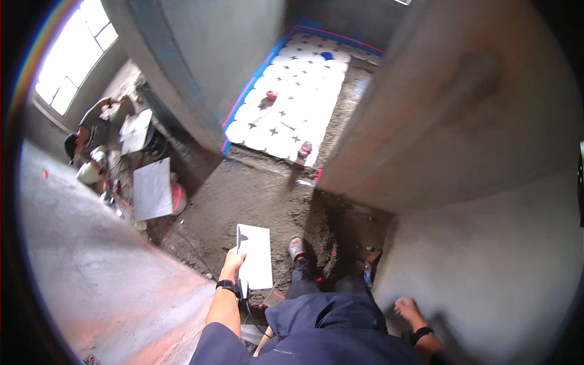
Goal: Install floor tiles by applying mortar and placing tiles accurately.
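My left hand [234, 260] is closed on the left edge of a white square tile [258, 261] with a dark pattern at one corner. The tile is held in front of my body, over the rough mortar floor. My right hand [406, 307] is down at my right side, close to the grey wall. Its fingers are loosely bent and I see nothing in them; whether they touch the wall I cannot tell. Ahead, white tiles [292, 91] with dark star shapes cover the floor of a recess. A red and dark object [304, 150] sits near their front edge.
A red-topped object [271, 95] and a blue round one [327, 56] stand on the tiles. At left, a grey sheet [152, 190] covers a bucket [177, 198], near another panel [135, 131] and clutter. A plastic bottle [367, 274] stands by the right wall [480, 261].
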The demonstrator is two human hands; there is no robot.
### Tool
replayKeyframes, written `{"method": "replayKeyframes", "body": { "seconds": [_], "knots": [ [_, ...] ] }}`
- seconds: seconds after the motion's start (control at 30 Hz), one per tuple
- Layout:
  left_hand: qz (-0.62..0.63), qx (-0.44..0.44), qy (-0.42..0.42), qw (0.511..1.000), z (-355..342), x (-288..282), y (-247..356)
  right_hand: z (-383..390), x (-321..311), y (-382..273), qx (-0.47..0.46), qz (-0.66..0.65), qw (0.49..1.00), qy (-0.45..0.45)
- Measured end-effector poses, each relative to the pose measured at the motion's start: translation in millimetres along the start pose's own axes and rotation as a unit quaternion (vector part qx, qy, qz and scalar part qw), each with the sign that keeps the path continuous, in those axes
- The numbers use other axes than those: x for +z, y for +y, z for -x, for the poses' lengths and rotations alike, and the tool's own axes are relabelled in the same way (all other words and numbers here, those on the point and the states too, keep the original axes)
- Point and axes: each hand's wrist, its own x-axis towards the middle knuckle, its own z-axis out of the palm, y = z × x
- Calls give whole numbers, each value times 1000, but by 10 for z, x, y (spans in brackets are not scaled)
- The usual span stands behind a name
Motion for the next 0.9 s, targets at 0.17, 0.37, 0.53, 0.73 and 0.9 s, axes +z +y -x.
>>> {"method": "replayKeyframes", "body": {
  "seconds": [0.17, 0.37, 0.53, 0.73, 0.9],
  "knots": [
    [1, 100, 9, 995, 10, -902, 706, -601, -34, -1873, -104, 73, 992, 0],
    [144, 152, 20, 978, 99, -1650, 1416, -1036, 460, -3435, -192, 173, 965, -45],
    [200, 165, -25, 966, -38, -1973, 2173, -1196, 1092, -4673, -299, 130, 936, -130],
    [142, 228, -93, 959, -655, -2021, 3131, -1238, 2061, -6398, -368, 114, 891, -239],
    [45, 269, -127, 954, -1169, -2163, 3898, -1404, 2573, -7550, -345, -124, 855, -368]
  ]
}}
